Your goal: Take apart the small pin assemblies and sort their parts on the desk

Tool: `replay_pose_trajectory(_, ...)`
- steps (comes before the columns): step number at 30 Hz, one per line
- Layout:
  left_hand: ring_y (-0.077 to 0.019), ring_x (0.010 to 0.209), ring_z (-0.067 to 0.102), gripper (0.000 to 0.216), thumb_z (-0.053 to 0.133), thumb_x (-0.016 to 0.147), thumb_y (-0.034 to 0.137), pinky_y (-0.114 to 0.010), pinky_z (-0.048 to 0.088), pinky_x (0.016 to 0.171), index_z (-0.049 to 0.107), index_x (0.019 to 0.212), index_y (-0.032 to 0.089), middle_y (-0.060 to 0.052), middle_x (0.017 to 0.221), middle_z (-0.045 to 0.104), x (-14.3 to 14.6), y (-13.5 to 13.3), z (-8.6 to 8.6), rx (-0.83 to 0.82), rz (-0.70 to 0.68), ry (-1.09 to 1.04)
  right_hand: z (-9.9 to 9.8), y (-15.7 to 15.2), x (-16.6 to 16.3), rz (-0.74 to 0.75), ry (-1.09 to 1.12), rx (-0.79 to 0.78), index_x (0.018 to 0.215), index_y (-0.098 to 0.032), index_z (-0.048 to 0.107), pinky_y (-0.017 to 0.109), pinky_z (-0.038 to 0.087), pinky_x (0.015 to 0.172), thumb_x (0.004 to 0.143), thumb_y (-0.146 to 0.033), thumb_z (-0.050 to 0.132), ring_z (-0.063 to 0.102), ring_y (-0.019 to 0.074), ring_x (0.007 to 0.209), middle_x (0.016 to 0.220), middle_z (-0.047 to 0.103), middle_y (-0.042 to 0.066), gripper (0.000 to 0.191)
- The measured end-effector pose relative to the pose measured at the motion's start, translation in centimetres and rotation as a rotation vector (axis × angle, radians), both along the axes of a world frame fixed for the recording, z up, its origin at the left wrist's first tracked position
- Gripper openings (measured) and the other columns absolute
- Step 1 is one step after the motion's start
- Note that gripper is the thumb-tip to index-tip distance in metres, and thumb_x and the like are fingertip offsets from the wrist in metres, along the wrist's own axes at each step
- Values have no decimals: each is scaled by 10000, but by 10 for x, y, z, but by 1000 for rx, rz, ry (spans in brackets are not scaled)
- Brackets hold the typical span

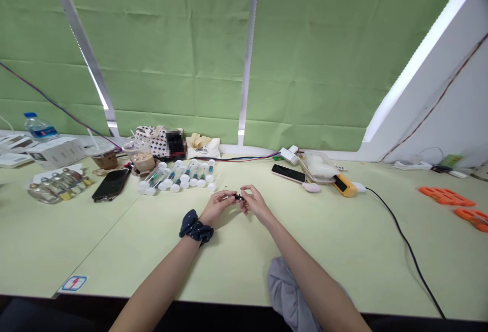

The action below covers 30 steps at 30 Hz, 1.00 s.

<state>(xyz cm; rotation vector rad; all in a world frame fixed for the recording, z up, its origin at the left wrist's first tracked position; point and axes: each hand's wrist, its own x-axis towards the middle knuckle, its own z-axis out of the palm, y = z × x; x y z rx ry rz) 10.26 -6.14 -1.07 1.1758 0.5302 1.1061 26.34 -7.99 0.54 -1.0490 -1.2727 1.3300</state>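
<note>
Near the middle of the table, my left hand pinches a small black piece between thumb and fingers. My right hand meets it from the other side, its fingertips closed on the piece's right end. The piece is too small to name, and the fingers partly cover it. Around my left wrist sits a dark blue dotted scrunchie. Just beyond both hands lie several clear tubes with white caps, some with blue or green contents.
Phones lie on both sides. Iced-drink cups and glass bottles stand left. To the right are a yellow device, a black cable, a plastic container and orange frames. Grey cloth hangs at the front edge.
</note>
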Motion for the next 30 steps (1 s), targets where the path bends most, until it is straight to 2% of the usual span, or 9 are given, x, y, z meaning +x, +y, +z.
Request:
replay_pose_trajectory(5, -209, 830, 642, 270, 724, 688, 267, -424, 432, 895, 687, 924, 141, -90, 892, 681, -3, 6, -5, 15, 110, 22, 2, -3, -2, 49, 21, 1, 920, -214, 397, 244, 458, 420, 717, -497, 598, 537, 113, 409, 540, 587, -51, 402)
replay_pose_trajectory(8, -212, 822, 645, 280, 725, 687, 268, -431, 430, 891, 687, 932, 138, -97, 891, 683, -3, 6, -6, 9, 100, 30, -1, 0, 1, 39, -9, -1, 899, -200, 422, 241, 457, 420, 705, -490, 616, 546, 116, 408, 547, 600, -34, 400)
replay_pose_trajectory(11, -216, 811, 650, 295, 740, 668, 269, -432, 432, 884, 689, 926, 135, -106, 910, 683, -2, 4, -5, -6, 53, 18, -5, 4, 4, 8, -94, -45, 778, -176, 466, 211, 408, 369, 745, -557, 537, 502, 100, 359, 495, 579, -17, 389)
replay_pose_trajectory(14, -215, 818, 649, 295, 734, 674, 272, -432, 428, 891, 686, 935, 143, -99, 906, 683, -2, 4, -4, 3, 58, 12, -7, 5, 4, 16, -143, -57, 681, -157, 497, 199, 368, 341, 783, -624, 421, 459, 86, 321, 444, 553, -1, 484)
replay_pose_trajectory(18, -199, 811, 643, 274, 731, 677, 267, -415, 436, 883, 690, 921, 150, -87, 887, 682, -3, 6, -3, 10, 107, 28, -5, 2, 1, 105, -152, 24, 668, -143, 541, 187, 361, 359, 757, -585, 502, 457, 77, 341, 443, 546, -9, 452)
replay_pose_trajectory(20, -197, 809, 643, 265, 734, 673, 263, -411, 436, 886, 692, 907, 145, -87, 877, 683, -3, 6, -3, 1, 95, 21, -3, 0, 1, 77, -142, 80, 656, -140, 555, 181, 349, 363, 741, -541, 548, 443, 66, 351, 450, 532, -19, 410)
replay_pose_trajectory(25, -202, 800, 652, 283, 746, 654, 268, -408, 443, 879, 692, 897, 134, -91, 865, 690, -2, 3, 0, -38, 55, 15, 1, 0, 4, -17, -91, 150, 768, -142, 611, 183, 333, 357, 733, -466, 580, 418, 58, 377, 508, 515, -36, 327)
replay_pose_trajectory(30, -208, 800, 653, 296, 760, 631, 267, -418, 445, 882, 694, 888, 135, -91, 872, 691, -1, 2, 0, -48, 67, -16, 0, 2, 5, -56, -86, 121, 856, -158, 607, 186, 362, 346, 695, -456, 617, 420, 59, 384, 541, 486, -52, 339)
